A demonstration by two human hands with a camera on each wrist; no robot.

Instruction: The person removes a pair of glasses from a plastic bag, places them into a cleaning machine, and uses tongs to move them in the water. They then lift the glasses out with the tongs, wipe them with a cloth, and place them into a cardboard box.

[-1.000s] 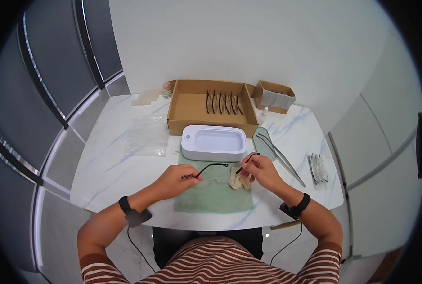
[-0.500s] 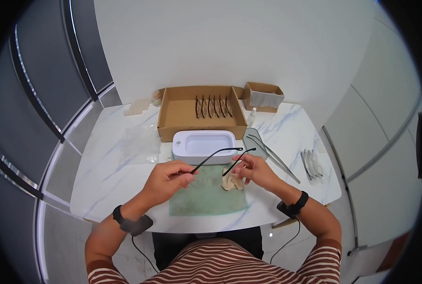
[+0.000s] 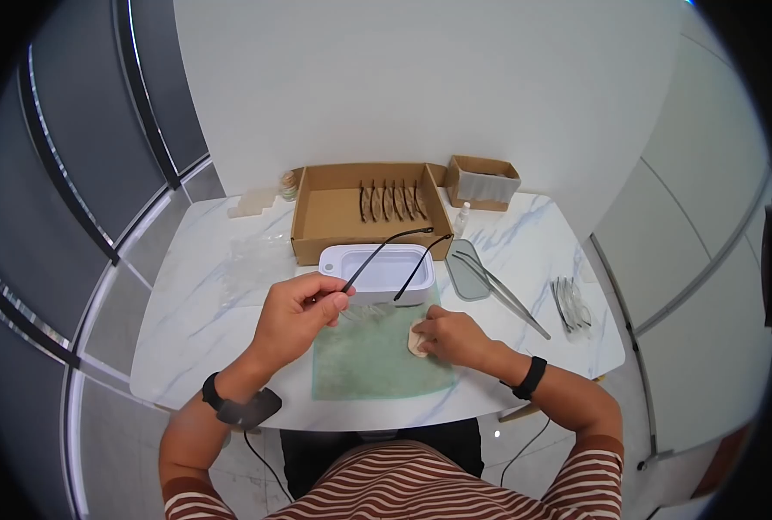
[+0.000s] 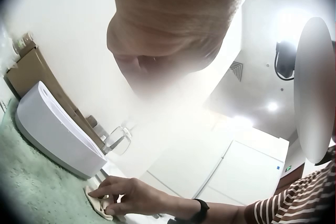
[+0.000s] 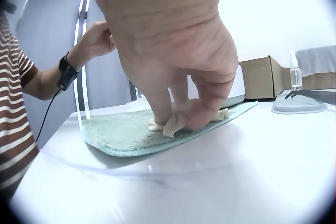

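My left hand (image 3: 301,314) grips a pair of eyeglasses (image 3: 374,260) up off the table, thumb and fingers at one dark temple. Its clear lenses hang low beside the fingers, and the other dark temple points away to the right. In the left wrist view a lens (image 4: 119,141) shows beyond the blurred hand. On the green towel (image 3: 360,368) lies a crumpled beige cloth (image 3: 415,341). My right hand (image 3: 455,336) pinches this cloth from above; the right wrist view shows the fingertips pressed into the folded cloth (image 5: 176,124).
Right behind the towel stands a white cleaner tub (image 3: 338,282). A cardboard box (image 3: 325,251) at the back holds a row of dark-templed glasses (image 3: 390,201). To the right are a grey tray (image 3: 466,282), long tweezers (image 3: 512,299) and clear-lensed glasses (image 3: 572,308); plastic bags (image 3: 252,269) lie left.
The left hand has raised the glasses up and away, in front of the tub. The right hand has left the glasses and come down onto the cloth, which it now grasps.
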